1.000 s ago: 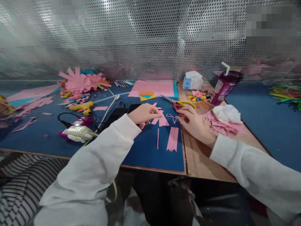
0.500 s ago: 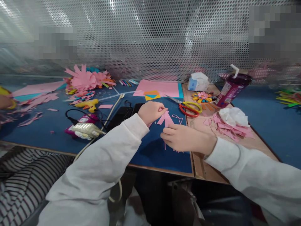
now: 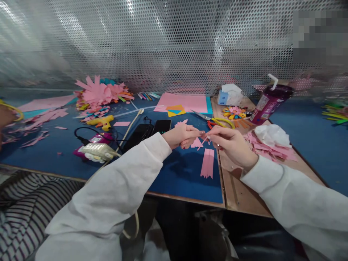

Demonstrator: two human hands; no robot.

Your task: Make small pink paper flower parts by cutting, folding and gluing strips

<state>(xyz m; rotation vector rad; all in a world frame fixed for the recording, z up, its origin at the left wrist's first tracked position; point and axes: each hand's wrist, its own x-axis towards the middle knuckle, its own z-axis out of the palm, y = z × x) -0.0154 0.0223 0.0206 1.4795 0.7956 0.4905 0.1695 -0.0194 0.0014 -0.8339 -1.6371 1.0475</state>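
My left hand (image 3: pixel 183 137) is closed, and a fringed piece of pink paper (image 3: pixel 181 123) shows behind its fingers. My right hand (image 3: pixel 235 146) is in a pinch, its thumb and forefinger meeting the left fingertips. What lies between those fingertips is too small to make out. Just below them, a pink paper scrap (image 3: pixel 197 143) and thin pink slivers show against the blue table surface. Nearer the table edge lies a pink paper strip (image 3: pixel 207 164) with notched ends. Scissors with red and yellow handles (image 3: pixel 223 122) lie behind my right hand, which partly covers them.
Two black phones (image 3: pixel 162 126) and a yellow glue gun (image 3: pixel 102 122) lie left of my hands, with cables. A purple cup with a straw (image 3: pixel 269 103), a tissue pack (image 3: pixel 230 95) and pink scraps (image 3: pixel 268 148) stand right. Another person's hand (image 3: pixel 7 116) is at far left.
My right hand has moved up and right, so its fingertips now meet the left ones. My left hand has turned and lowered slightly. The notched pink strip and a phone are now uncovered.
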